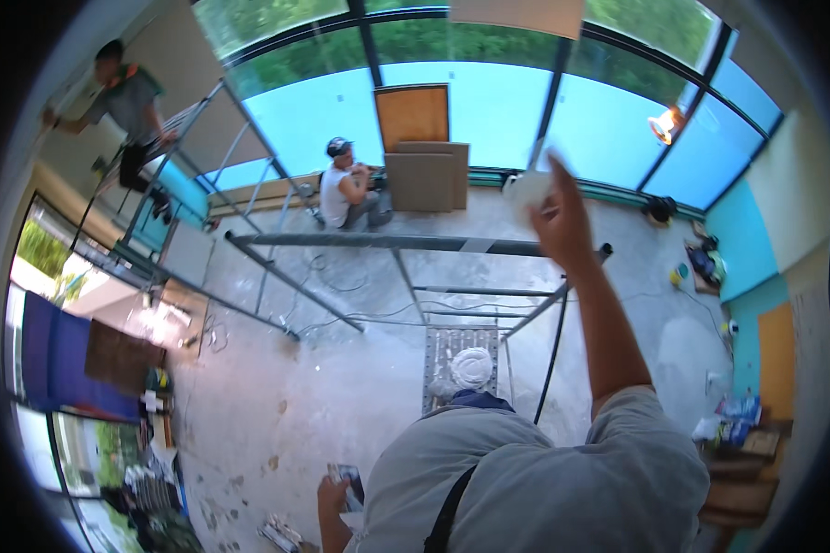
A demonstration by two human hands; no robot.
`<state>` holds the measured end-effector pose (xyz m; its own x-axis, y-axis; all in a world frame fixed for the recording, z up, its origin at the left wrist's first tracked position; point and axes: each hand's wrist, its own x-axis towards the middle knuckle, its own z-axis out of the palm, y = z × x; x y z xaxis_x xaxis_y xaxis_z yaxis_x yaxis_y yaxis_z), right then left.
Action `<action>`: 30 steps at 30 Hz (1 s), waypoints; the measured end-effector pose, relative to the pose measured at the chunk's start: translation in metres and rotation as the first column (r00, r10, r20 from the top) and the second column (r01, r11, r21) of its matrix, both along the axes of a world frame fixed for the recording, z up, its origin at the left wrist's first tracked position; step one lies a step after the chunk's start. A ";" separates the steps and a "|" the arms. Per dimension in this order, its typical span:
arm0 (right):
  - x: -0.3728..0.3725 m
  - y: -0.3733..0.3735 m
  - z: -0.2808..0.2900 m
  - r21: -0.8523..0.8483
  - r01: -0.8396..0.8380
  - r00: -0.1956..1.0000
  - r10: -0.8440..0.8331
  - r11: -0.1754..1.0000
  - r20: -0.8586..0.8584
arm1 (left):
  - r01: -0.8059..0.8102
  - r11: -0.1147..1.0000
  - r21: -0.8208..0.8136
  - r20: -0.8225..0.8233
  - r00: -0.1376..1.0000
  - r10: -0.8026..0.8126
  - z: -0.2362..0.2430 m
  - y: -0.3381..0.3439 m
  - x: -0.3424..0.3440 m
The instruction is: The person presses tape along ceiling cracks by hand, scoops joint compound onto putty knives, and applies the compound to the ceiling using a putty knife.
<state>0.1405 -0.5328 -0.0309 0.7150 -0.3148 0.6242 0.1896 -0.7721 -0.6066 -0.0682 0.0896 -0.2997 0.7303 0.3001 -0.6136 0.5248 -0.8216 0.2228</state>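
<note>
Grey shirt [563, 479] filled the bottom ctr, closest to cam, w/ a dark strap [450, 511] across it. R arm reached up & fwd; R hand [563, 221] was raised beyond the scaffold bar [387, 242] as seen from above, index finger stuck up, other fingers curled round a pale roundish obj. [526, 192]. That obj. sat at the hand's L side, too blurred to ID. L hand [331, 498] was low, L of the torso, fingers closed on a small flat dark-&-light item [349, 481], kind unclear; couldn't tell the exact grip, thumb etc.

Below, btwn the scaffold tubes, was a perforated platform [436, 355] w/ a white rounded bundle [472, 367] over it. Co-worker in a white top [346, 189] crouched nr the windows, just beside brown boards [424, 180] leaning there. Another person [138, 111] sat up on a scaffold, far L, one arm out to the wall. Lit lamp [666, 124] showed upper R; bags [736, 419] & misc. stuff lay along the R wall.
</note>
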 end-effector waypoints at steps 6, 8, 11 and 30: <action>-0.042 -0.151 0.006 -0.565 0.482 0.827 -0.561 0.669 0.040 | 0.114 0.993 -0.025 -0.144 0.983 -0.117 -0.032 -0.016 0.019; -0.050 -0.200 -0.035 -0.626 0.452 0.769 -0.633 0.635 -0.086 | 0.162 0.987 -0.020 -0.130 0.978 -0.163 -0.030 -0.028 0.039; -0.066 -0.241 -0.079 -0.547 0.570 0.652 -0.742 0.613 -0.153 | 0.149 0.989 -0.005 0.019 0.989 -0.149 -0.011 -0.060 0.091; -0.108 -0.294 -0.130 -0.349 0.647 0.636 -0.732 0.678 -0.243 | 0.032 0.184 -0.982 -0.050 0.902 -0.428 0.058 -0.615 0.319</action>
